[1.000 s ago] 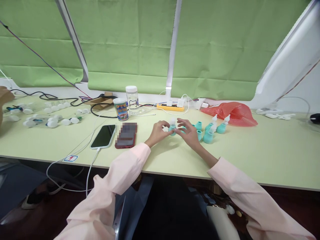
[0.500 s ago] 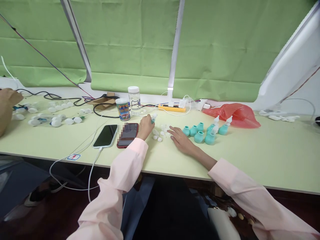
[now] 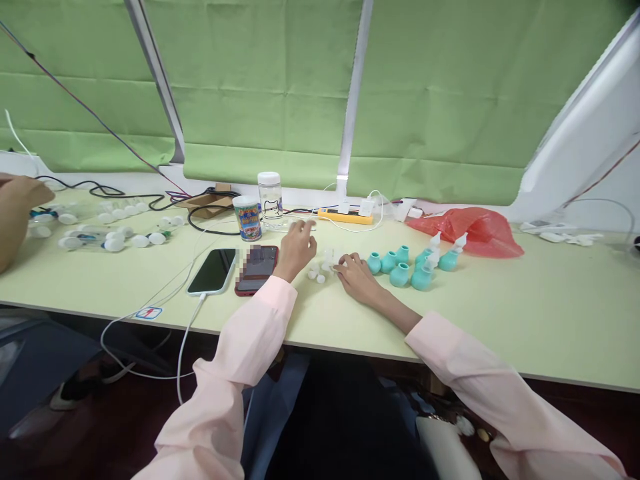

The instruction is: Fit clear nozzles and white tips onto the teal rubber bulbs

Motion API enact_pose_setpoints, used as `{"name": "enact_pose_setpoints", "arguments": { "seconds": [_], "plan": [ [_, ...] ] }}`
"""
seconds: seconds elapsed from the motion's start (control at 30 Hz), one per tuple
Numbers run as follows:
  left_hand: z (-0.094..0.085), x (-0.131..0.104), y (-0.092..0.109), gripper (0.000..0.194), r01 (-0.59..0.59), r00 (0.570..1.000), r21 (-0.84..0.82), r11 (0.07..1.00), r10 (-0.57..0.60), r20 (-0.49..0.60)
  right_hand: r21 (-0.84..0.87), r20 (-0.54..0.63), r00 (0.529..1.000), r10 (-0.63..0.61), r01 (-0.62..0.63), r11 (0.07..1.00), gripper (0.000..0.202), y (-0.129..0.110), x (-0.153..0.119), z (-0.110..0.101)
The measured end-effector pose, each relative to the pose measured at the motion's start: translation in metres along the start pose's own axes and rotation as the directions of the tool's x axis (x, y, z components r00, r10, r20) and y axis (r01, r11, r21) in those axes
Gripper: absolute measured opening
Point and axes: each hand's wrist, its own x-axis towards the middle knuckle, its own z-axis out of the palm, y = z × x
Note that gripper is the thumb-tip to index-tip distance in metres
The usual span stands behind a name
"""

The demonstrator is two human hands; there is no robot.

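Observation:
My left hand (image 3: 296, 253) is over the table beside the phones, fingers bent and apart. The teal bulb with a white tip it held is out of sight, perhaps behind the hand. My right hand (image 3: 357, 277) rests low, fingertips pinched on a small whitish plastic piece (image 3: 338, 266) at the edge of a loose group. In that group, between my hands, lie small white caps (image 3: 320, 278) and clear parts (image 3: 330, 255). Right of my right hand stand several open-necked teal rubber bulbs (image 3: 399, 275); others carry translucent nozzles (image 3: 449, 259).
Two phones (image 3: 213, 270) lie left, one on a white cable. Behind them stand a printed can (image 3: 249, 220) and a clear lidded bottle (image 3: 271, 200). A yellow power strip (image 3: 345, 217) and red plastic bag (image 3: 467, 230) lie farther back. Another person's hand (image 3: 20, 207) is at far left.
My left hand has lifted and turned slightly, its fingers spreading, and the teal bulb no longer shows. My right hand's fingers have curled in from flat onto a small whitish piece.

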Motion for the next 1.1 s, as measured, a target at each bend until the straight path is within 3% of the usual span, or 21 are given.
{"name": "enact_pose_setpoints", "arguments": {
  "seconds": [0.07,0.13,0.2,0.3,0.4,0.7,0.9,1.1],
  "plan": [
    [-0.001,-0.002,0.003,0.028,-0.142,0.988,-0.053,0.988,0.145,0.046,-0.032,0.008,1.0,0.025,-0.024,0.999,0.029,0.0,0.0,0.0],
    [0.0,-0.003,0.003,0.027,-0.203,0.972,-0.093,0.975,0.212,0.104,-0.055,0.017,0.999,0.049,-0.048,0.997,0.027,0.001,0.0,0.0],
    [0.003,-0.005,0.001,0.028,-0.22,0.948,-0.131,0.967,0.244,0.206,-0.068,0.022,0.997,0.069,-0.068,0.995,0.027,0.002,0.0,0.0],
    [0.009,-0.008,-0.005,0.032,-0.234,0.879,-0.145,0.961,0.273,0.392,-0.074,0.029,0.996,0.086,-0.084,0.994,0.025,0.004,0.001,0.0],
    [0.014,-0.01,-0.013,0.037,-0.256,0.831,-0.109,0.961,0.276,0.483,-0.073,0.046,0.994,0.099,-0.096,0.993,0.024,0.006,0.002,-0.001],
    [0.018,-0.009,-0.019,0.037,-0.214,0.81,-0.088,0.973,0.227,0.541,0.03,0.086,0.992,0.09,-0.093,0.995,0.023,0.007,0.003,0.0],
    [0.013,-0.01,-0.019,0.034,-0.133,0.82,-0.01,0.991,0.116,0.561,0.205,0.059,0.994,0.095,-0.105,0.973,0.016,0.014,0.004,0.009],
    [0.012,-0.01,-0.017,0.036,-0.131,0.804,0.034,0.991,0.086,0.588,0.326,0.022,0.995,0.1,-0.102,0.94,0.017,0.015,0.003,0.009]
  ]
}}
